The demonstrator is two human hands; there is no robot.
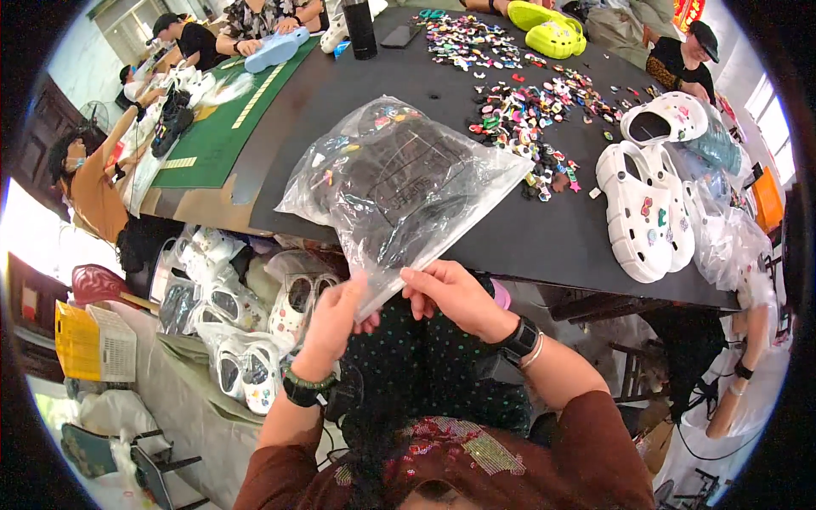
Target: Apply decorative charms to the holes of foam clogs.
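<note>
A clear plastic bag [484, 174] lies over the near edge of the black table, its narrow end drawn down toward me. Inside is something dark with colourful charms on it, perhaps black clogs; glare on the plastic blurs its shape. My left hand [338, 316] grips the gathered lower edge of the bag, fingers partly hidden behind the plastic. Close beside it, my right hand [449, 293] pinches the bag's lower right edge between thumb and fingers.
Heaps of small colourful charms [523, 115] spread across the black table [561, 242]. White clogs [633, 212] stand at the right, lime-green clogs [554, 36] at the back. A black tumbler [360, 32] stands near a phone [401, 36]. Bagged white clogs [246, 365] lie lower left. Other people work around.
</note>
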